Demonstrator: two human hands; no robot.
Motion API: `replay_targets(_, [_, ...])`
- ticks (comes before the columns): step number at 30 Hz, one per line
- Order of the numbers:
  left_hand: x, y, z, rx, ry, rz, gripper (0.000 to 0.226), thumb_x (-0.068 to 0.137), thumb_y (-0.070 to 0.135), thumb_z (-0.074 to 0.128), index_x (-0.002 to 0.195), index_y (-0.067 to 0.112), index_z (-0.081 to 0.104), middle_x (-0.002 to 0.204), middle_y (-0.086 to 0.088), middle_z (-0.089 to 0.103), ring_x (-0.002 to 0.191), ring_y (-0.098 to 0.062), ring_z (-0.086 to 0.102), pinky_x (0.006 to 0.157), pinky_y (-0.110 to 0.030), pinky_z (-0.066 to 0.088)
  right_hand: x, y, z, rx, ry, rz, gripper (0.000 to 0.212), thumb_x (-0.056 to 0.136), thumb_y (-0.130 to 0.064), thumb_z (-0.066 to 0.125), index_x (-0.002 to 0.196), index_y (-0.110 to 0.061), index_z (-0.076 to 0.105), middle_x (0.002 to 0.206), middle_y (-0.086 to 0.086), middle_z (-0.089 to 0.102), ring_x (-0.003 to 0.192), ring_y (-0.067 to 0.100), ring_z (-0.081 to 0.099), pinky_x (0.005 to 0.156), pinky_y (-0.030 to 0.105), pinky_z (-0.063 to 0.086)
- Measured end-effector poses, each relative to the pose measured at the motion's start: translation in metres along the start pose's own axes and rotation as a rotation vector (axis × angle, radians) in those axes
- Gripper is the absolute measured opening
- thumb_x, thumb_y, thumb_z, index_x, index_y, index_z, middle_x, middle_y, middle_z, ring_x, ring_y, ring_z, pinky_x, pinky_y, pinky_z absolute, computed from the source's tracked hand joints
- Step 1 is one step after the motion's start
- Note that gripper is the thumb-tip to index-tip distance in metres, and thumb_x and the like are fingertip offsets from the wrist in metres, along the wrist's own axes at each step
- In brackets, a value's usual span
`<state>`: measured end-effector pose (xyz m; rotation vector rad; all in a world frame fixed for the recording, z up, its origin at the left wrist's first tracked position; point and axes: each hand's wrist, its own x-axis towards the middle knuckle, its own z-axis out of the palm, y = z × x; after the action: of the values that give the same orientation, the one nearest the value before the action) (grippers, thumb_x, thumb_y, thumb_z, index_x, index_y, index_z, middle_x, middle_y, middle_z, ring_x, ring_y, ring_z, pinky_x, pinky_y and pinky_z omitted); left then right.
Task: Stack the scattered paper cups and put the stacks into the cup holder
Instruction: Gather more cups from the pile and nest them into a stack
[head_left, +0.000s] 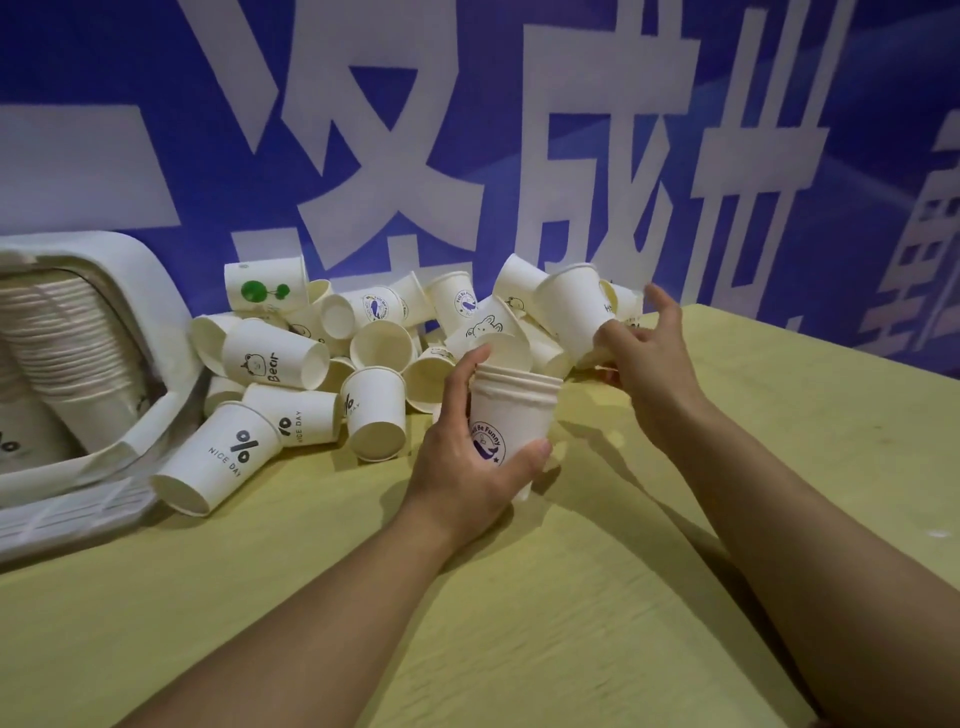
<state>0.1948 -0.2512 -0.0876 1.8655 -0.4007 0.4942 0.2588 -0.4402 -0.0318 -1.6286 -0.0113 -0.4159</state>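
Note:
My left hand (470, 457) grips a short stack of white paper cups (511, 410), upright above the table, with a purple logo facing me. My right hand (641, 353) holds a single white cup (569, 306) by its base, tilted with the rim up and to the left, just above and right of the stack. A heap of several loose cups (363, 338) lies behind, some on their sides, some upside down. The white cup holder (130, 270) lies at the far left with long cup stacks (67, 332) inside.
The yellow-green table (519, 597) runs toward me, with its right edge near the blue wall banner (467, 130). A "NICE DAY" cup (218, 457) lies on its side against the holder's lip. A white slatted part (67, 514) sits below the holder.

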Motion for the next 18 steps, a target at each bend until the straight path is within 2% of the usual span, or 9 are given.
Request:
replay_targets(2, [0.0, 0.0, 0.0, -0.016, -0.031, 0.003, 0.095, 0.063, 0.052, 0.078, 0.139, 0.068, 0.024, 0.133, 0.009, 0.057, 0.109, -0.018, 0.064, 0.092, -0.048, 0.056, -0.014, -0.005, 0.004, 0.023, -0.119, -0.132, 0.084, 0.086, -0.016, 0.064, 0.149, -0.043, 0.017, 0.121, 0.005, 0.052, 0.101, 0.023, 0.062, 0.084, 0.039, 0.06])
replay_targets(5, [-0.002, 0.002, -0.002, -0.027, -0.08, -0.02, 0.106, 0.065, 0.051, 0.079, 0.143, 0.071, 0.01, 0.142, 0.006, 0.049, 0.109, -0.015, 0.064, 0.089, -0.045, 0.059, -0.032, -0.01, 0.009, -0.062, -0.332, -0.255, 0.091, 0.077, -0.024, 0.062, 0.147, -0.056, 0.013, 0.119, -0.005, 0.045, 0.1, 0.011, 0.06, 0.079, 0.026, 0.056])
replay_targets(8, [-0.004, 0.003, -0.002, 0.004, -0.114, -0.02, 0.106, 0.071, 0.05, 0.077, 0.138, 0.076, -0.001, 0.148, 0.01, 0.041, 0.117, -0.012, 0.058, 0.093, -0.044, 0.058, -0.039, -0.013, 0.009, -0.155, -0.425, -0.321, 0.086, 0.079, -0.024, 0.06, 0.148, -0.054, 0.018, 0.116, -0.006, 0.044, 0.093, -0.005, 0.058, 0.068, 0.012, 0.053])
replay_targets(9, [-0.004, 0.004, -0.002, 0.011, -0.119, -0.014, 0.105, 0.071, 0.052, 0.076, 0.136, 0.077, -0.002, 0.149, 0.012, 0.041, 0.12, -0.012, 0.057, 0.095, -0.045, 0.057, -0.039, -0.013, 0.008, -0.151, -0.431, -0.324, 0.082, 0.081, -0.023, 0.059, 0.147, -0.053, 0.022, 0.116, -0.004, 0.045, 0.093, -0.004, 0.058, 0.068, 0.01, 0.052])
replay_targets(12, [-0.004, 0.004, -0.001, 0.012, -0.089, 0.004, 0.106, 0.068, 0.054, 0.075, 0.139, 0.074, -0.002, 0.15, 0.012, 0.039, 0.122, -0.012, 0.055, 0.097, -0.046, 0.055, -0.038, -0.011, 0.006, -0.141, -0.405, -0.33, 0.067, 0.087, -0.023, 0.061, 0.142, -0.053, 0.035, 0.111, 0.001, 0.05, 0.099, 0.014, 0.058, 0.073, 0.015, 0.055])
replay_targets(14, [-0.004, 0.002, -0.001, -0.011, -0.041, 0.018, 0.11, 0.069, 0.051, 0.076, 0.144, 0.069, -0.002, 0.15, 0.011, 0.039, 0.123, -0.012, 0.055, 0.097, -0.048, 0.055, -0.037, -0.006, 0.005, -0.168, -0.41, -0.349, 0.055, 0.088, -0.029, 0.059, 0.136, -0.054, 0.046, 0.106, -0.003, 0.053, 0.099, 0.016, 0.058, 0.082, 0.027, 0.057])
replay_targets(16, [-0.003, 0.001, -0.001, -0.038, 0.03, 0.03, 0.113, 0.069, 0.05, 0.076, 0.148, 0.063, -0.003, 0.15, 0.017, 0.039, 0.124, -0.003, 0.054, 0.101, -0.044, 0.053, -0.037, -0.002, 0.006, -0.213, -0.443, -0.359, 0.045, 0.086, -0.037, 0.055, 0.127, -0.055, 0.057, 0.104, -0.011, 0.054, 0.099, 0.015, 0.056, 0.089, 0.034, 0.054])
replay_targets(18, [-0.002, 0.0, -0.002, -0.055, 0.077, 0.033, 0.113, 0.07, 0.047, 0.077, 0.151, 0.057, 0.0, 0.149, 0.027, 0.037, 0.123, 0.01, 0.049, 0.103, -0.035, 0.051, -0.038, -0.001, 0.007, -0.229, -0.478, -0.336, 0.04, 0.084, -0.039, 0.052, 0.121, -0.05, 0.063, 0.105, -0.014, 0.054, 0.104, 0.013, 0.054, 0.091, 0.033, 0.051])
